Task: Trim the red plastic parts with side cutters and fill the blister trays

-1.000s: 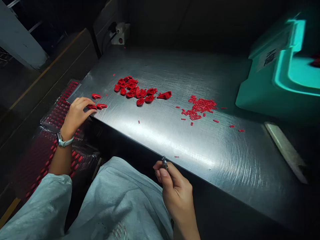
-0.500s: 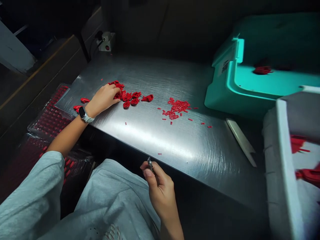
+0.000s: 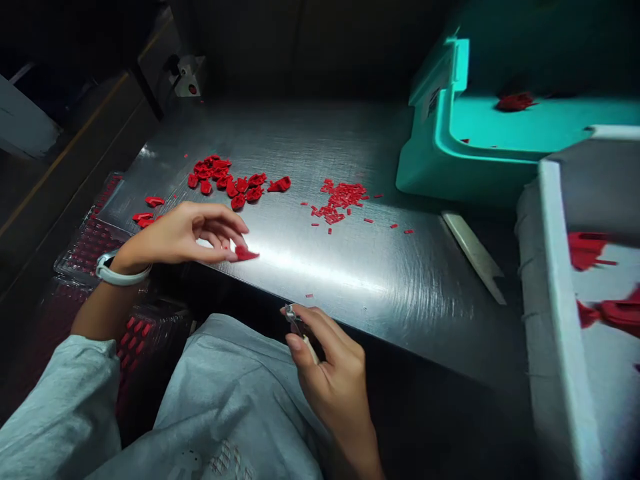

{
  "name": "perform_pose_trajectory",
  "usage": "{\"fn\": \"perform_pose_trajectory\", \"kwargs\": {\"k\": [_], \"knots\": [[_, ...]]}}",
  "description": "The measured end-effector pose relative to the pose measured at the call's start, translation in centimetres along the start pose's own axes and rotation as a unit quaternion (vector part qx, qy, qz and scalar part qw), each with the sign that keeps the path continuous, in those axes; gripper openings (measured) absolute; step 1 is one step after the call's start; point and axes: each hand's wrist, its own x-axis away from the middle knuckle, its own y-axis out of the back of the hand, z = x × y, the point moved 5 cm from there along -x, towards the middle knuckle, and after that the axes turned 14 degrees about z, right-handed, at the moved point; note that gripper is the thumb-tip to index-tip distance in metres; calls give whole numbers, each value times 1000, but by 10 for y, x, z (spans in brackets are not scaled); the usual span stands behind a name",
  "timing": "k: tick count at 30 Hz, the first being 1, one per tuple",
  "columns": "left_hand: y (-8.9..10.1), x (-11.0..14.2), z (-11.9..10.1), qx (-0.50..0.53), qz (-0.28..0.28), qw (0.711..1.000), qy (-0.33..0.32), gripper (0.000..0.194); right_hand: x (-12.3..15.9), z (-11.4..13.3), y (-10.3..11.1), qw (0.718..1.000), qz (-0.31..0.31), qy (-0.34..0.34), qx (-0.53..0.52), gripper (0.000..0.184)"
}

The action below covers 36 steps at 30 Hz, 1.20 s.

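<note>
A small red plastic piece (image 3: pixel 246 253) lies on the brushed-steel table (image 3: pixel 400 300), close to its near edge, with the person's left hand (image 3: pixel 183 233) curved over it. The thumb and fingers (image 3: pixel 220 220) arch in a loose ring, and their tips come down at the piece. Whether they are pinching it or only touching it is hard to tell. A white wristband (image 3: pixel 120 273) circles that wrist.

The right hand (image 3: pixel 330 360) is off the table, above the person's lap, its fingers (image 3: pixel 320 327) closed around a small metal tool (image 3: pixel 295 321) with a pale shaft. The exact kind of tool is too small to tell.

Farther along the table lies a loose cluster of similar red pieces (image 3: pixel 225 180), and to its right a heap of tiny red bits (image 3: pixel 340 200). Two more red pieces (image 3: pixel 143 219) sit near the left edge, beside a clear plastic tray of red parts (image 3: pixel 85 247). At the far right stands a teal bin (image 3: pixel 450 147) with a red piece (image 3: pixel 515 102) inside. In front of it, a white-walled bin (image 3: pixel 555 300) holds more red pieces (image 3: pixel 585 250).
</note>
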Motion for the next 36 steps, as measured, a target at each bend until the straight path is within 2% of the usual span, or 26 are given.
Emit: {"fn": "perform_pose_trajectory", "kwargs": {"k": [2, 5, 9, 15, 20, 23, 26, 32, 36], "knots": [[-20, 3, -18, 30, 70, 997, -9, 25, 3, 6, 10, 999, -4, 28, 16, 30], [-41, 3, -39, 26, 142, 988, -49, 22, 7, 16, 21, 998, 22, 46, 43, 30], [-55, 1, -49, -2, 194, 978, -83, 25, 11, 26, 26, 992, 58, 54, 102, 30], [-65, 3, -44, 71, 175, 978, -88, 22, 15, 28, 25, 992, 79, 41, 88, 31], [-73, 2, -31, 168, 154, 972, -59, 16, 16, 26, 24, 997, 82, 6, 15, 30], [-77, 2, -24, 231, 129, 963, -57, 13, 17, 24, 23, 996, 85, -7, -32, 29], [-82, 3, -19, 273, 127, 952, -56, 15, 18, 22, 22, 993, 90, -17, -71, 29], [-90, 3, -17, 301, 128, 944, -39, 16, 21, 20, 20, 991, 82, -38, -101, 29], [-93, 3, -20, 272, 118, 954, -42, 12, 21, 20, 17, 987, 95, -42, -125, 30]]}}
